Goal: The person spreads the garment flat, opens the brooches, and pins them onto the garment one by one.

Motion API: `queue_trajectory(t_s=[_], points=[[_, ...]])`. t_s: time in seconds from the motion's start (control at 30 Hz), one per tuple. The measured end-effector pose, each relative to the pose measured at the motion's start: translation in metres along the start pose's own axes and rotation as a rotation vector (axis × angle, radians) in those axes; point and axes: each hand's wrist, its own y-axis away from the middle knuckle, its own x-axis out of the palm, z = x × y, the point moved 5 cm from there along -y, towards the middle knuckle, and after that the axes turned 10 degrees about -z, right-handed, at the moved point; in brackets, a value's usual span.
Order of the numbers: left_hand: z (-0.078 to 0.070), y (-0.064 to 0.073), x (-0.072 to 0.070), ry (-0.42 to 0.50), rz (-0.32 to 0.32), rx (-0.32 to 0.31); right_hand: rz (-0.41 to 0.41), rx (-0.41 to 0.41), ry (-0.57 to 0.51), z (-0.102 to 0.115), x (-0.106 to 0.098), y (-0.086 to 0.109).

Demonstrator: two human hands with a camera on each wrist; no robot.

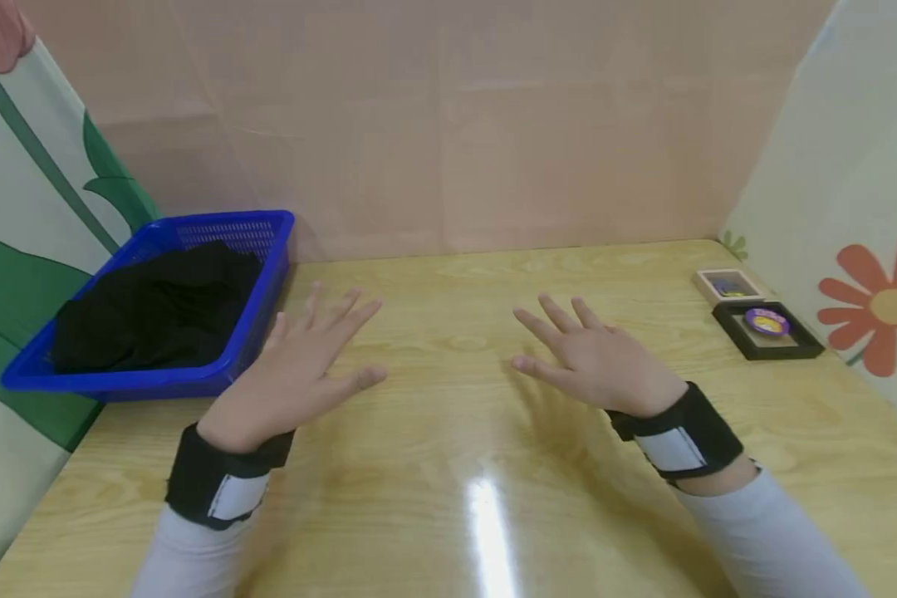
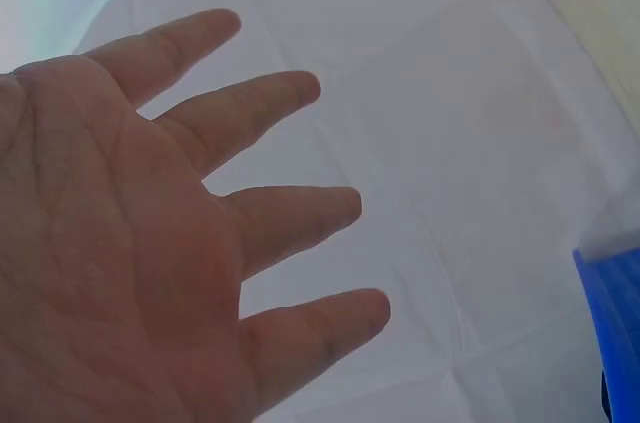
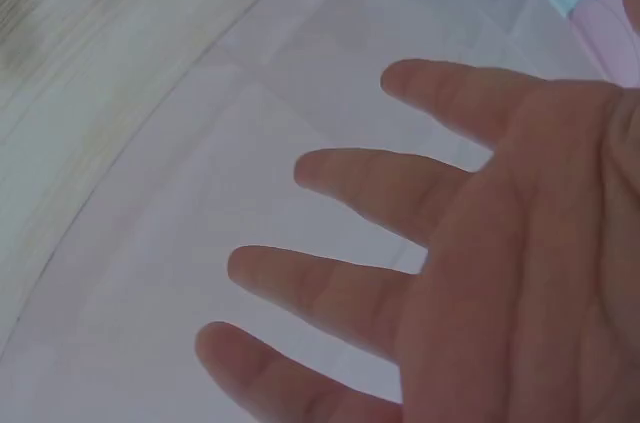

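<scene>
Both hands hover over the wooden table with fingers spread and nothing in them. My left hand (image 1: 291,374) is nearest the blue basket (image 1: 262,324), overlapping its front right corner in the head view. Black cloth (image 1: 157,307) lies bunched inside that basket. Toward the right side, my right hand (image 1: 605,361) points inward, its thumb apart from the fingers. In the left wrist view the bare palm (image 2: 120,243) shows with straight fingers. The right wrist view likewise shows an unoccupied palm (image 3: 500,263).
At the table's right edge sit a black-framed tray (image 1: 751,345) with a purple and yellow round piece (image 1: 767,321) and a small light wooden box (image 1: 710,286). A pink backdrop (image 1: 448,149) closes off the rear. Flower-printed panels (image 1: 860,166) stand at both sides.
</scene>
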Motion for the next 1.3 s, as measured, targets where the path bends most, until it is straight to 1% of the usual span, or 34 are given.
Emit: queue_trajectory(t_s=[0.13, 0.27, 0.33, 0.5, 0.7, 0.8, 0.87, 0.93, 1.03, 1.1, 1.2, 1.3], points=[[0.012, 0.007, -0.014, 0.030, -0.028, -0.035, -0.056, -0.032, -0.006, 0.005, 0.003, -0.003], [0.024, 0.012, -0.027, 0.066, -0.066, -0.062, -0.132, -0.080, -0.005, 0.013, 0.001, -0.009], [0.030, 0.015, -0.034, 0.068, -0.081, -0.075, -0.164, -0.099, -0.016, 0.018, -0.001, -0.012], [0.045, 0.018, -0.047, 0.054, -0.077, -0.112, -0.210, -0.130, -0.036, 0.026, -0.004, -0.020], [0.064, 0.016, -0.062, 0.041, -0.064, -0.139, -0.203, -0.143, -0.045, 0.037, -0.004, -0.029], [0.075, 0.016, -0.073, 0.040, -0.080, -0.154, -0.204, -0.160, -0.051, 0.046, -0.004, -0.037], [0.081, 0.015, -0.080, 0.028, -0.094, -0.161, -0.221, -0.165, -0.050, 0.053, -0.006, -0.044], [0.086, 0.012, -0.086, 0.004, -0.108, -0.154, -0.230, -0.160, -0.052, 0.059, -0.008, -0.050], [0.092, 0.006, -0.090, -0.016, -0.132, -0.139, -0.238, -0.159, -0.050, 0.064, -0.010, -0.057], [0.097, 0.006, -0.090, -0.022, -0.139, -0.131, -0.231, -0.173, -0.050, 0.068, -0.010, -0.061], [0.108, 0.010, -0.091, -0.034, -0.154, -0.124, -0.230, -0.209, -0.048, 0.077, -0.007, -0.068], [0.121, 0.017, -0.095, -0.054, -0.155, -0.117, -0.224, -0.247, -0.054, 0.092, -0.007, -0.077]])
